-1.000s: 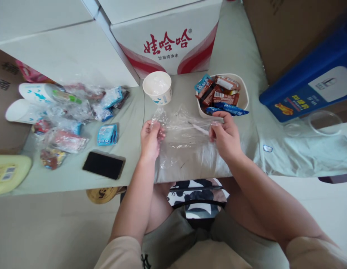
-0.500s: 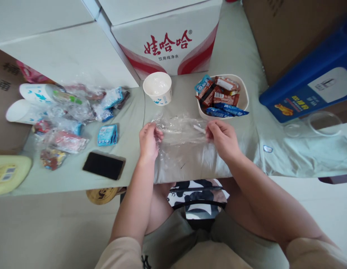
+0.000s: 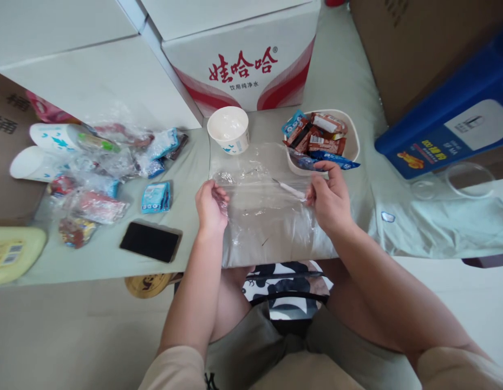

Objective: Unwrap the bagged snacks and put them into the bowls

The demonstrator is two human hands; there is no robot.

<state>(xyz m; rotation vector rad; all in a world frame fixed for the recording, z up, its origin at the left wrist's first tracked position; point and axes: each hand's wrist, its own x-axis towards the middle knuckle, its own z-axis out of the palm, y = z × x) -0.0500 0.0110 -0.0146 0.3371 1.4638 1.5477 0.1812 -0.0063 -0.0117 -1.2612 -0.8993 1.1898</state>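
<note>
A clear plastic bag (image 3: pixel 255 201) is stretched out between my two hands over the table. My left hand (image 3: pixel 213 207) is closed on its left edge, fingers curled in. At the right edge my right hand (image 3: pixel 330 196) pinches the bag, beside a narrow white strip (image 3: pixel 292 190) on the film. Part of the film lies over the front of a white plastic tub (image 3: pixel 354 135), which holds several brown snack packets (image 3: pixel 326 144) and blue ones (image 3: pixel 336 160). Behind the bag stands a white paper cup (image 3: pixel 229 129) with a blue print.
On the left lie wrapped snacks (image 3: pixel 99 205), two tipped paper cups (image 3: pixel 36 162), a blue packet (image 3: pixel 156 196) and a phone (image 3: pixel 151 241). A white carton (image 3: pixel 243 70) stands behind. To the right are a blue container (image 3: pixel 446 114) and a clear plastic cup (image 3: pixel 468 181).
The bag is spread wider and flatter, its far side now reaching the tub. My left hand has shifted slightly left, and my right hand slightly up and right.
</note>
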